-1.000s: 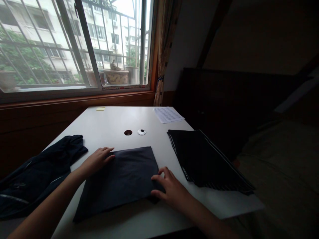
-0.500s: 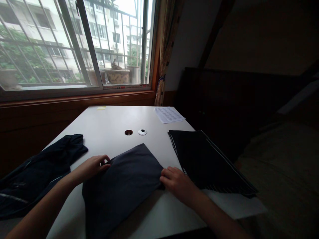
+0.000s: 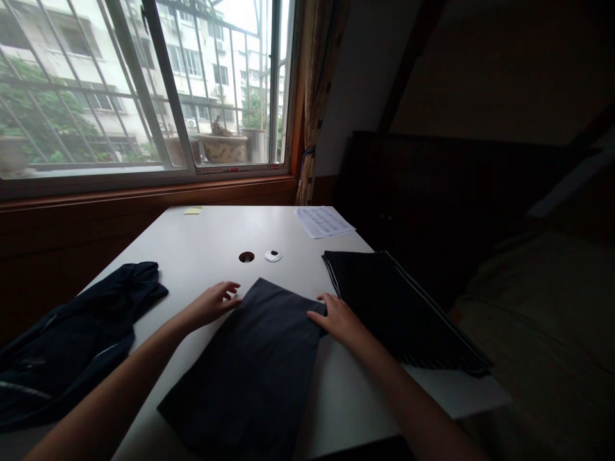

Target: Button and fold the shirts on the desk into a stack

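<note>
A dark blue-grey folded cloth [image 3: 259, 358] lies on the white table in front of me, its near end running out of the bottom of the view. My left hand [image 3: 216, 304] is at its upper left edge, fingers apart and curved, the thumb close to or touching the fabric. At the upper right corner, my right hand [image 3: 339, 317] has the thumb over the cloth and the fingers round its far edge. What the fingers do beneath the fabric is partly hidden.
Left on the table [image 3: 202, 237] lies a crumpled dark garment [image 3: 96, 320]. A folded black cloth with white edging [image 3: 389, 301] is at the right. Farther back are a round hole [image 3: 246, 257], its white cover [image 3: 273, 256], printed papers [image 3: 324, 222] and a yellow note [image 3: 193, 210].
The cloth has turned and its upper edge now faces away from me. My left hand moved right and forward and let go of the edge. My right hand shifted slightly forward.
</note>
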The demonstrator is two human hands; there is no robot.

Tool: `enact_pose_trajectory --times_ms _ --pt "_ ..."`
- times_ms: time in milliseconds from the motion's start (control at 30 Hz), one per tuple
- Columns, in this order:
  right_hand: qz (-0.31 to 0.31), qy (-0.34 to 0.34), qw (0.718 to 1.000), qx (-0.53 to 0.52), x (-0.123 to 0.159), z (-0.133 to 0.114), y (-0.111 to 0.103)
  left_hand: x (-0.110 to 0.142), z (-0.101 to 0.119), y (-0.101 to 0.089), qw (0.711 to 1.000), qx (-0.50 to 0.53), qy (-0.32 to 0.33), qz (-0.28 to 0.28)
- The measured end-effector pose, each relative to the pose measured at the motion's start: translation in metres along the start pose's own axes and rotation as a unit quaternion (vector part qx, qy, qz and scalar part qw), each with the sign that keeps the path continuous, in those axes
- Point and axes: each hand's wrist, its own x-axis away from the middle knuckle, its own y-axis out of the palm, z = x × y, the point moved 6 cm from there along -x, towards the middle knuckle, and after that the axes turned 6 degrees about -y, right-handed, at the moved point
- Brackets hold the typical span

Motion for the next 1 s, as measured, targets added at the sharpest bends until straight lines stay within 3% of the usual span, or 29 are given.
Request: enact_pose_trajectory --times_ms 133,300,467,633,767,900,1000 --pt "-0.038 0.063 0.991 -0.113 -0.012 0.007 0.003 -0.049 0.012 0.02 1.0 -0.016 0.023 0.001" --pt "-0.006 0.027 0.976 -0.215 -0.008 0.002 -0.009 -0.084 0.033 0.032 0.997 -0.039 0.063 -0.022" --pt "0.046 0.017 0.922 -0.384 0.004 -0.001 -0.018 -0.098 0.046 0.041 0.995 -0.01 0.094 -0.025" --pt "0.156 0.059 0.893 -0.417 0.008 0.016 -0.038 -0.1 0.05 0.047 0.991 0.09 0.098 -0.029" --pt "0.223 0.053 0.873 -0.431 0.009 0.027 -0.056 -0.1 0.052 0.05 0.979 0.19 0.077 -0.016" --pt "0.168 0.026 0.85 -0.499 0.007 0.021 -0.061 -0.109 0.06 0.064 0.962 0.263 0.049 -0.049" --pt "0.116 -0.002 0.833 -0.54 0.006 0.009 -0.065 -0.114 0.072 0.074 0.945 0.309 0.027 -0.107"
